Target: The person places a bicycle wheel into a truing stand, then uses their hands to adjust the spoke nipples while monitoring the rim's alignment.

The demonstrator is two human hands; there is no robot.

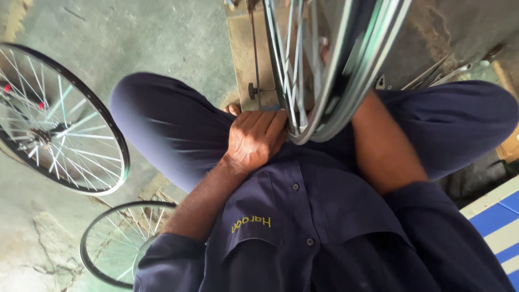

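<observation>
My left hand (253,141) sits at frame centre, fingers (268,123) pressed together & curled against the low edge of the bike wheel (324,70) standing upright btwn my knees, its rim running up to 12–1 o'clock. Right forearm (386,146) goes up behind the rim; right hand hidden, can't tell its grip. Two more spoked wheels lie on the concrete floor (162,32): a black-rimmed wheel (54,116) at 9 o'clock, a smaller wheel (116,243) at 7.
</observation>
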